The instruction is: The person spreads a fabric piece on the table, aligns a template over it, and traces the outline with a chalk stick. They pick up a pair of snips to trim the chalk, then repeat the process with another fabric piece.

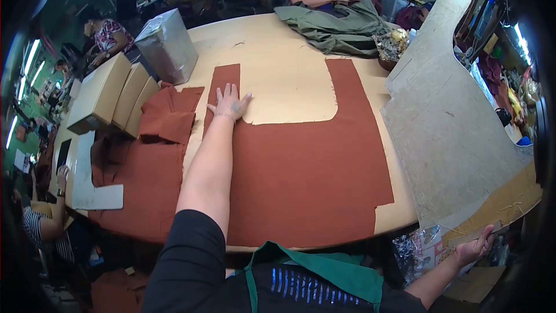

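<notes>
A rust-brown cut piece of fabric (307,179) lies flat on the table, with a wide U-shaped cutout at its far side. My left hand (230,106) rests palm down, fingers spread, on the fabric's left strip. At the lower right, my right hand (472,247) grips the near edge of a large grey cardboard pattern (446,116). The pattern is tilted up along the table's right side, and a strip of brown tape or board runs along its lower edge. My right thumb shows; the other fingers are partly hidden.
More rust-brown fabric (145,165) lies at the left, beside a white L-shaped board (84,179), cardboard boxes (104,90) and a taped grey box (168,46). Across the table (260,40), a person in a blue apron handles olive-green cloth (330,26) near a bowl of scraps (392,46).
</notes>
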A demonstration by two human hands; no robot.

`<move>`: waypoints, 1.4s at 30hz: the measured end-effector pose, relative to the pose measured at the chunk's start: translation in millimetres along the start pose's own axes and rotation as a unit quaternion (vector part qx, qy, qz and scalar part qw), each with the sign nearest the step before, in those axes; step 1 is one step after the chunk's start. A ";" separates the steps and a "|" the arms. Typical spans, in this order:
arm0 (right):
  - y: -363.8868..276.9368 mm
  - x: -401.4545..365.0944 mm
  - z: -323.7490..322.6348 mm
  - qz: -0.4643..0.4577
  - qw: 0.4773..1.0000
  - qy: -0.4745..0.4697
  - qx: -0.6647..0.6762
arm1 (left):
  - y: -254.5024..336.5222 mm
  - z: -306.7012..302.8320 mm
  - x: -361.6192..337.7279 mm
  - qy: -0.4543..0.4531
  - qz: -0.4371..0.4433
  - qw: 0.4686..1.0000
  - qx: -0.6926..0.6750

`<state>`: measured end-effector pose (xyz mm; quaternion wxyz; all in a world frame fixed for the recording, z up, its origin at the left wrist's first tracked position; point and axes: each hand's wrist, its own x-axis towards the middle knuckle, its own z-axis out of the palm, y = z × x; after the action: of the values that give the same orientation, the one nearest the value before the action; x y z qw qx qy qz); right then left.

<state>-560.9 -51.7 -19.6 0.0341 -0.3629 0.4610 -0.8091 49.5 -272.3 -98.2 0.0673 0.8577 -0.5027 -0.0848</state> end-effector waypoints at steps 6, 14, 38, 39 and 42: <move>4.1 -9.3 6.0 0.000 1.000 -0.004 0.021 | 3.6 1.8 -2.9 0.028 0.007 1.000 -0.007; -5.3 -18.1 17.9 0.015 1.000 0.003 0.020 | 42.8 -33.4 -254.1 -0.172 0.494 0.852 -0.002; -67.6 -4.0 4.1 0.026 0.999 0.002 -0.037 | -9.2 -5.2 -318.4 -0.158 0.453 0.875 0.067; -67.5 -2.3 0.8 0.030 0.999 0.018 -0.035 | -11.8 -7.2 -318.2 -0.160 0.458 0.872 0.073; -60.0 4.6 -11.0 0.023 0.998 0.036 -0.043 | -16.6 -8.7 -318.4 -0.167 0.463 0.867 0.076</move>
<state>-554.3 -11.3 25.9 0.0205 -0.3238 0.5045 -0.8002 -87.5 14.3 -68.2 -0.0517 0.5015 -0.8510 -0.1472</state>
